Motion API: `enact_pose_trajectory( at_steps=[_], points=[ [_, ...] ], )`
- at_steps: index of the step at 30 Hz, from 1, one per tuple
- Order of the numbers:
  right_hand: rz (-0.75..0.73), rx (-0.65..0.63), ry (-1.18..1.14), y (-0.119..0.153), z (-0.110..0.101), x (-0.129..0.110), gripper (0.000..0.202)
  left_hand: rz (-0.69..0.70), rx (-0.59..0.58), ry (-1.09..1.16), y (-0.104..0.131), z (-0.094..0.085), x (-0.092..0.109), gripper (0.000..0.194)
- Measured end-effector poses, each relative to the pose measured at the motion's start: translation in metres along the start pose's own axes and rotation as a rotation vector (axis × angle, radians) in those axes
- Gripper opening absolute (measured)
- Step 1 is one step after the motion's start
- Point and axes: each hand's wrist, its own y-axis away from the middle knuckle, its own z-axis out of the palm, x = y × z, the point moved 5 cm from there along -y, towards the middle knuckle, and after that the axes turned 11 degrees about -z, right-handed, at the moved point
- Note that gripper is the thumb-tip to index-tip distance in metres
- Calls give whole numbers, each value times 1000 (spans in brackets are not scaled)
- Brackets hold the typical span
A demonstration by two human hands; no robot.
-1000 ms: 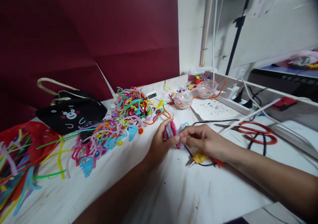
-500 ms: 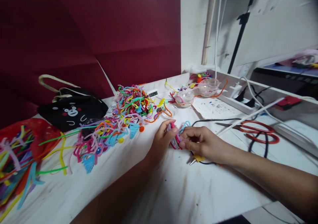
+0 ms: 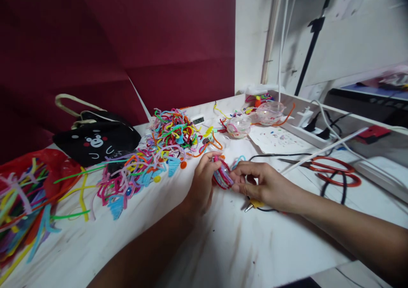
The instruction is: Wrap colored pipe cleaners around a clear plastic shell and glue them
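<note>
Between my hands is a small rounded clear piece (image 3: 222, 174) banded with pink, red and purple pipe cleaners. My left hand (image 3: 204, 179) grips its left side, thumb on the face and fingers behind. On the right edge, my right hand (image 3: 259, 181) pinches with thumb and forefinger; what lies exactly between those fingertips is hidden. A light blue pipe cleaner (image 3: 238, 160) curls up just behind the right fingers. Below my right hand, a metal nozzle with a yellow collar (image 3: 253, 205), like a glue gun's tip, rests on the table, its body mostly covered.
Heaped pipe cleaners (image 3: 175, 128) spread left, near a black bag (image 3: 95, 141) and a red bag (image 3: 60, 173). Two clear bowls (image 3: 239, 127) and a marked white sheet (image 3: 277, 139) are behind. Orange-handled scissors (image 3: 333, 164), cables and a power strip (image 3: 306, 132) lie right.
The rounded piece has turned in my hands, showing more of its banded face. My left hand has shifted slightly left and tilted; the right keeps its pinch. The view has moved slightly.
</note>
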Motion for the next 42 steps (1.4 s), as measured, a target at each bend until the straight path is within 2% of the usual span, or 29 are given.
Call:
enact_pose_trajectory(
  at_steps=[7, 15, 22, 25, 31, 34, 37, 39, 42],
  points=[
    [-68, 11, 95, 1, -2, -2, 23, -90, 5, 103, 0, 3, -2, 37],
    [-193, -19, 210, 0, -7, -14, 9, -158, 45, 256, 1, 2, 5, 20],
    [-225, -68, 237, -11, -11, -24, 17, -201, -21, 346, -1, -1, 6, 11],
    [-237, -89, 237, -17, -16, -22, 10, -241, -38, 376, -4, -3, 7, 14],
    [-236, -117, 244, -23, -23, -9, 19, -316, -84, 367, -7, -6, 7, 20],
    [-170, -113, 162, -28, -27, -9, 27, -339, -129, 299, -9, -7, 4, 26],
    [-61, -142, 23, -32, -35, -11, 39, -295, -111, 197, -17, -12, 1, 32],
    [-4, -172, -67, -33, -41, -11, 44, -178, -88, 136, -24, -18, 2, 31],
    [58, -216, -170, -31, -48, -7, 47, -19, -153, 28, -30, -21, 7, 34]
  ],
)
